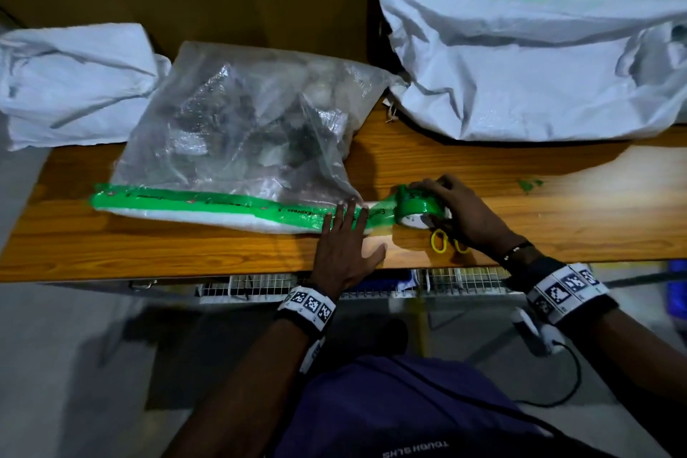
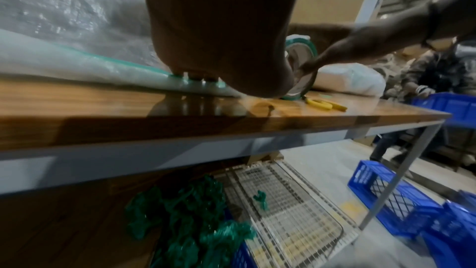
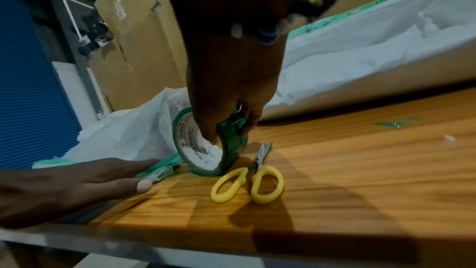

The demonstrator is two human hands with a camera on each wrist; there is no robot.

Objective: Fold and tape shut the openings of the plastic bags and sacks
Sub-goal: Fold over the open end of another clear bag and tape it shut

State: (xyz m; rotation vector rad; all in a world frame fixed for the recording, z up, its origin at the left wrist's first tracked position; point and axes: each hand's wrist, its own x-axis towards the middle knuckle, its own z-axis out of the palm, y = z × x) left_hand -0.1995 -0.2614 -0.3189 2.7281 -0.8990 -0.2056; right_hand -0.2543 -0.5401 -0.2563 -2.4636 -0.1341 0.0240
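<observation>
"Where is the bag you are working on?"

"The clear plastic bag (image 1: 238, 123) lies on the table (image 1: 520, 204), right in front of me and a bit to my left. Its folded edge is the side near me, and it runs from left to right. A green tape strip (image 1: 193, 199) is stuck along that edge."

"What are your hands doing?"

"My left hand (image 1: 344, 253) is flat, with straight fingers pressing down on the right end of the strip. My right hand (image 1: 457, 212) is curled around the tape roll (image 1: 416, 210), which stands on its edge just past the bag's corner. A short bit of tape joins the roll to the bag, between my two hands."

"What comes next, do you think?"

"I think the tape has to be cut there, in that little gap. The yellow scissors (image 3: 248, 182) lie shut on the table, just beside the roll on my side. My right hand is the nearer one, but it is full, so it would have to let go of the roll first."

"Is anything in the way?"

"Not much. A big white sack (image 1: 520, 78) with a green taped top leans at the back right, well away. A crumpled white sack (image 1: 74, 85) sits at the back left. A small green tape scrap (image 1: 529, 184) lies off to the right."
</observation>
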